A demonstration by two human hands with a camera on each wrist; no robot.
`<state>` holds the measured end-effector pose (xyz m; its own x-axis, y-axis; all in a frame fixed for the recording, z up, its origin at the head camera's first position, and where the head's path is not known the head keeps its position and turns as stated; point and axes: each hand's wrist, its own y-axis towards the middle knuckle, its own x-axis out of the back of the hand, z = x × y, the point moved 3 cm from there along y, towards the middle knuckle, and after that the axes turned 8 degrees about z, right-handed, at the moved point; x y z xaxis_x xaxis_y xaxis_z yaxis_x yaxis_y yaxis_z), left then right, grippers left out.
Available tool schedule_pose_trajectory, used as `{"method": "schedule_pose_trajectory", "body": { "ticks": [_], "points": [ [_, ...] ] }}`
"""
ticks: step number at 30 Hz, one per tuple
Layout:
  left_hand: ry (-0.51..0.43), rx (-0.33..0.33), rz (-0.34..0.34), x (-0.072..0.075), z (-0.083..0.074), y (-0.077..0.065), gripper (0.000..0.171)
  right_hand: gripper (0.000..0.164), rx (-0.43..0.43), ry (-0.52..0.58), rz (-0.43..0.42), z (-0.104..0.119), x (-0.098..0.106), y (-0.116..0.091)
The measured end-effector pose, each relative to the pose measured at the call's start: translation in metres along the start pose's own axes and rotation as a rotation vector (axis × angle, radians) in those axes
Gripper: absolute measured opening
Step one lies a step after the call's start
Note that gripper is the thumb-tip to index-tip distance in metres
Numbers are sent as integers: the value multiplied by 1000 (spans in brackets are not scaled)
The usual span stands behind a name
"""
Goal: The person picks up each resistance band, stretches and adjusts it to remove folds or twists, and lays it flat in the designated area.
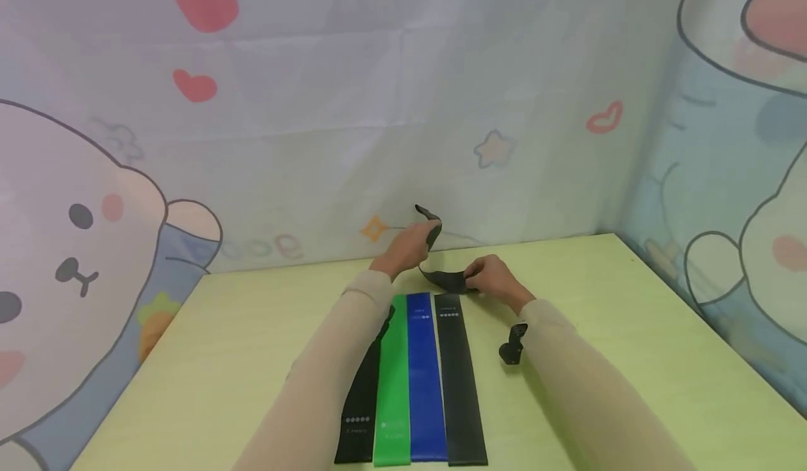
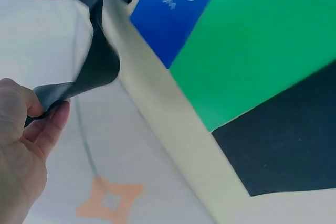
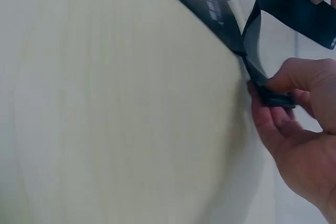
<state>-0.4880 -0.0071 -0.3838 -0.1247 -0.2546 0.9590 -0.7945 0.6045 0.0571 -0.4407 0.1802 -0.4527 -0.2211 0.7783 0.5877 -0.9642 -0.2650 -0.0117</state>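
Note:
A black resistance band [image 1: 444, 282] is stretched loosely between both hands above the far end of the table. My left hand [image 1: 408, 247] pinches one end of it, thumb against fingers, higher up near the backdrop. Lower and to the right, my right hand [image 1: 498, 280] grips the other end. Between them the band bends and twists, as the left wrist view shows. Just nearer on the table, flat bands lie side by side: a black one [image 1: 358, 422] partly under the left sleeve, a green one [image 1: 392, 387], a blue one [image 1: 427, 380] and another black one [image 1: 460, 380].
The pale yellow table [image 1: 637, 338] meets a printed cloth backdrop [image 1: 315, 176] just behind the hands. Cloth also hangs along the right side. A small black camera [image 1: 513, 345] sits at the right wrist, close above the tabletop.

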Motion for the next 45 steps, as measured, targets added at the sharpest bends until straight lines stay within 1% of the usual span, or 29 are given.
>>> {"method": "schedule_pose_trajectory", "body": {
  "ticks": [4,7,11,14,16,19,22,24,29,33,35,37,41,45],
  "points": [
    [-42,-45,-42,6,-3,-4,63,20,-13,9,61,-4,9,-12],
    [-67,-80,-98,10,-7,-5,61,18,6,8,78,-4,15,-20],
    [-95,-103,-161,15,-13,-3,60,15,22,35,89,-1,20,-28],
    [-99,-108,-178,16,-17,-1,61,11,3,25,99,0,20,-32],
    [-102,-115,-181,15,-20,0,61,12,-9,-13,102,1,18,-35],
    [-144,-114,-150,11,-25,2,61,17,-32,-92,90,3,17,-41],
    [-173,-108,-139,8,-27,2,60,23,-29,-141,97,8,15,-48],
    [-205,-109,-136,5,-29,2,59,22,-46,-137,108,11,14,-53],
    [-282,-141,-128,-3,-32,3,56,15,-89,-87,191,15,10,-68],
    [-287,-127,-113,-12,-33,1,55,10,-73,-45,294,19,4,-82],
    [-282,-112,-98,-17,-33,0,55,10,-57,-34,333,21,2,-90],
    [-297,-103,-76,-22,-34,-1,56,10,-51,-26,354,23,1,-97],
    [-318,-95,-35,-33,-34,-3,56,9,-47,-16,369,25,-2,-110],
    [-307,-102,20,-45,-34,-5,54,9,-61,-12,380,26,-7,-121]
  ]
}}
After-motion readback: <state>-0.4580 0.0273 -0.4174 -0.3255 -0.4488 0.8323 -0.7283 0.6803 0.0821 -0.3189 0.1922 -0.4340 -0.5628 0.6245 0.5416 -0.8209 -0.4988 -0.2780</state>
